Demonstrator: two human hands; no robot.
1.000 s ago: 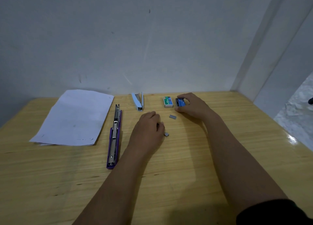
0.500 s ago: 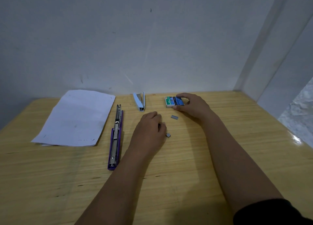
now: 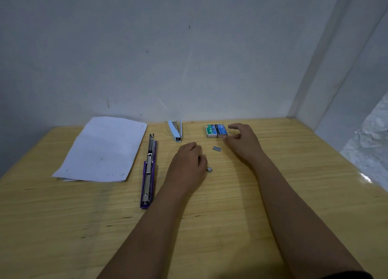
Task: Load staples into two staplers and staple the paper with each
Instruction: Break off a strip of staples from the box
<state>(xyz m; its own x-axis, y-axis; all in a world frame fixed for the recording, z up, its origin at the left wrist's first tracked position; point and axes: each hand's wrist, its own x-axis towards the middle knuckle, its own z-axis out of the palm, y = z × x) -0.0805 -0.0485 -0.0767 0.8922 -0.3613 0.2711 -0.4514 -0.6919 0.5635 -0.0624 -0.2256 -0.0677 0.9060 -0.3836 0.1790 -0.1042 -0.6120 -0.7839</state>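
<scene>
Green box (image 3: 210,130), blue box (image 3: 222,129), seemingly closed

- Pale yellow wooden tabletop (image 3: 294,194), lower half of the frame: visible grain, varnished, glossy, with bright glare at the right edge.
- White paper sheets (image 3: 100,150), left of centre: matt, lightly creased, a few dark marks.
- Long purple plastic stapler (image 3: 148,173), centre left: smooth shell, shiny bare metal channel.
- Small light-blue stapler (image 3: 175,129), upper centre: smooth satin shell, plastic or painted metal unclear.
- Small printed cardboard staple boxes (image 3: 216,130), upper centre right: slight sheen.
- Short grey metal staple strips (image 3: 216,148), centre: dull silver.
- Grey-white painted wall (image 3: 189,58), upper frame: matt, scuffed.
</scene>
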